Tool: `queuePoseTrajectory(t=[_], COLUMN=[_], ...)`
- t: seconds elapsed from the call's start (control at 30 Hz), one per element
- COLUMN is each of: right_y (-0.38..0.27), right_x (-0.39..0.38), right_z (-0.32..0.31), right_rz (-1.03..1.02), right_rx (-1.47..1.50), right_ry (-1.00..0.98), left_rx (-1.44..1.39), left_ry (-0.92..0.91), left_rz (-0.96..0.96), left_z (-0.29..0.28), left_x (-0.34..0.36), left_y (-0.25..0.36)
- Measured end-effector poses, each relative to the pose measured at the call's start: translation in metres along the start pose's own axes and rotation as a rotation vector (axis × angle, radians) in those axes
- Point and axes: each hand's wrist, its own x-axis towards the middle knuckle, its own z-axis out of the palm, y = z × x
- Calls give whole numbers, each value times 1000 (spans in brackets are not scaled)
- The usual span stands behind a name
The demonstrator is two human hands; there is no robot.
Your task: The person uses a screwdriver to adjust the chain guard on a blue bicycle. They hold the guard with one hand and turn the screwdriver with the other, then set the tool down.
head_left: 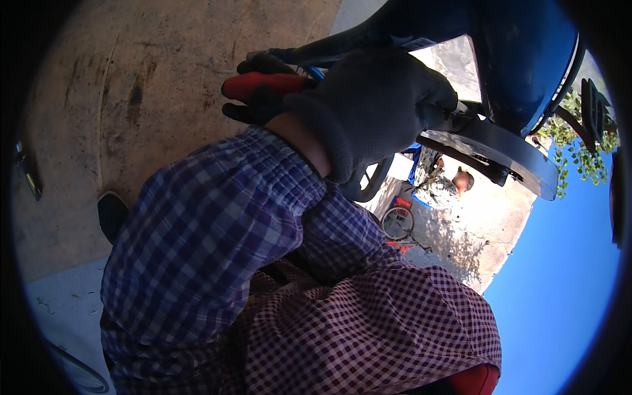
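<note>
My left hand (378,102), in a dark grey knitted glove, reaches across the middle. Its fingers curl against a metal fitting beside the blue body panel (523,56) of what looks like a motorcycle. What those fingers grip is hidden behind the glove. Left of that wrist, dark rounded shapes like gloved fingers surround a red piece with a dark tip (273,85); they may belong to my right hand (253,108). Whether the red piece is a tool handle or part of a glove is unclear. My right sleeve (345,227) passes behind the left forearm.
The view is tilted sideways. A rounded silver part (546,172) and a black lever (589,115) stick out at the right. Behind are a person (438,194), a bicycle wheel (397,224) and a leafy plant (571,161). A slim object (27,172) lies on the stained brown floor (151,59).
</note>
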Motion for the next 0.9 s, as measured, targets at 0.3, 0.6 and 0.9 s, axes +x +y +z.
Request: queuePoseTrajectory(t=[0.3, 0.6, 0.9], right_y=[-5, -9, -14], right_x=[2, 6, 9], right_z=[2, 5, 9], right_rz=[-24, -47, -77], right_rx=[-4, -3, -4], right_ry=[-1, -3, 0], left_rx=[34, 109, 233], left_ry=[-75, -88, 75], left_rz=[-63, -91, 97], left_z=[4, 5, 9], left_x=[3, 7, 8], left_y=[6, 13, 12])
